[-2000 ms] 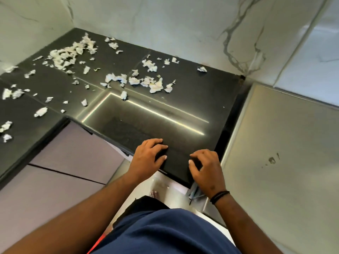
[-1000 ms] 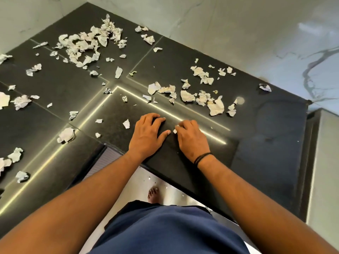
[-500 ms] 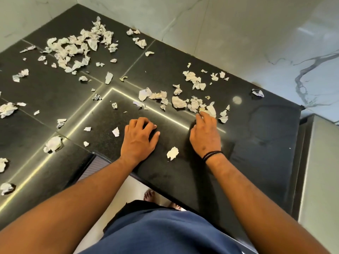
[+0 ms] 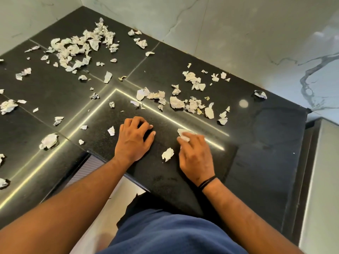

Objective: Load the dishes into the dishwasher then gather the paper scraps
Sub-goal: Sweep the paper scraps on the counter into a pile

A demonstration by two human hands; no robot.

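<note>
I am gathering the torn, crumpled white paper scraps (image 4: 176,102) off the glossy black stone countertop (image 4: 256,143). My right hand (image 4: 195,154) is curling its fingertips round one crumpled white scrap (image 4: 183,135), pinching it against the stone near the bright reflected light strip (image 4: 216,142). My left hand (image 4: 134,139) is resting knuckles-up on the counter with its fingers bent under; I cannot tell whether it is holding anything beneath them.

To do this well, I judge I should be sweeping rather than picking: dragging the held scrap towards the loose white scrap (image 4: 167,154) lying between my hands, then raking the middle cluster beside the light strip down to the same spot. The pieces look light, so slow, flat strokes should keep them from skittering over the edge just in front of me. The big heap of scraps (image 4: 80,47) in the far corner by the pale marble wall (image 4: 238,33) is well apart and will need a longer reach.

No bin, bowl or other container is showing, and no dishwasher or dishes either, so the pile will have to form on the bare stone.
</note>
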